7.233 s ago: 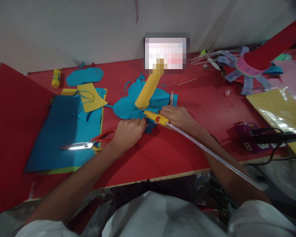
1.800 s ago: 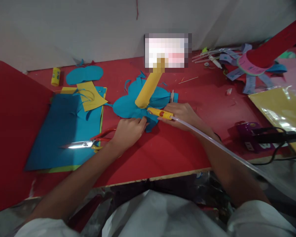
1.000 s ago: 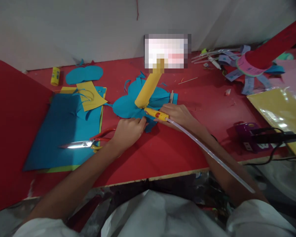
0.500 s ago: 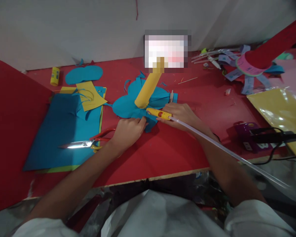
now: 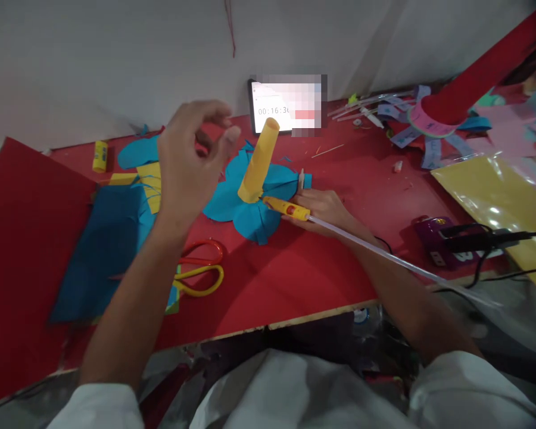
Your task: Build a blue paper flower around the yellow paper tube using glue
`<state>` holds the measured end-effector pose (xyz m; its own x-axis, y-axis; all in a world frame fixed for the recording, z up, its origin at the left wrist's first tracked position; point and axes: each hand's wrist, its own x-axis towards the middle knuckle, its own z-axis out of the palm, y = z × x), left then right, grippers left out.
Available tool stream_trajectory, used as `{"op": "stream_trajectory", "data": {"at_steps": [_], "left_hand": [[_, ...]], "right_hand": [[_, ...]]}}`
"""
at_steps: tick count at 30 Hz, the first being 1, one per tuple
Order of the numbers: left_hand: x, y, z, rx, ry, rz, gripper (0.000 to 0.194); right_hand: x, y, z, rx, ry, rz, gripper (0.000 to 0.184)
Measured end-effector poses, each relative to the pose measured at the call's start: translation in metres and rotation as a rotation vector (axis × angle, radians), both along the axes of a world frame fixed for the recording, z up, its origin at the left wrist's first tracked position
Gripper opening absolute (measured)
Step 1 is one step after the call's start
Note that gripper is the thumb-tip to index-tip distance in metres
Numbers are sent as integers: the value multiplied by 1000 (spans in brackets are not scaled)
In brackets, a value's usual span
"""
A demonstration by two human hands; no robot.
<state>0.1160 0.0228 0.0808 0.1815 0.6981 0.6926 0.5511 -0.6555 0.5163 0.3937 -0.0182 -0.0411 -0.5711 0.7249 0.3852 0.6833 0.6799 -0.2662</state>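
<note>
My right hand [image 5: 322,207] is wrapped round a yellow glue gun [image 5: 290,208], from whose back a long clear glue stick [image 5: 397,260] runs out to the right. Its nozzle end meets the foot of a yellow paper tube [image 5: 259,162], which stands tilted in the middle of a blue paper flower [image 5: 223,201] with rounded petals. Raised above the table to the left of the flower is my left hand [image 5: 190,158], its thumb and curved fingers apart and nothing visible between them. Scissors [image 5: 200,279] with red and yellow handles lie below that hand, their blades mostly hidden behind my forearm.
Blue paper sheets [image 5: 98,238] lie at left beside a red board [image 5: 31,268]. A yellow glue stick tube [image 5: 100,157] stands behind them. A screen [image 5: 272,107] leans on the wall. At right are a purple box [image 5: 433,241], cables and a yellow plastic-covered sheet [image 5: 477,190].
My left hand has let go of the flower's near petal and risen up and to the left. The right hand keeps the glue gun at the tube's foot. The view has shifted slightly.
</note>
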Motion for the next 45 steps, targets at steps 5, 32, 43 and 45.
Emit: {"op": "stream_trajectory", "data": {"at_steps": [5,32,43,45], "left_hand": [[10,23,16,-183,65,-318,48],[22,28,4,-105,-198,-157,17],[27,15,11,-67,-44,-97,12],[19,23,10,-129,2,-199,9]], "right_hand": [[1,2,-4,5,-100,26,54],[1,-4,9,125,-69,156,43],[5,-4,10,111,-34,137,38],[4,-5,12,88,-39,123,40]]}}
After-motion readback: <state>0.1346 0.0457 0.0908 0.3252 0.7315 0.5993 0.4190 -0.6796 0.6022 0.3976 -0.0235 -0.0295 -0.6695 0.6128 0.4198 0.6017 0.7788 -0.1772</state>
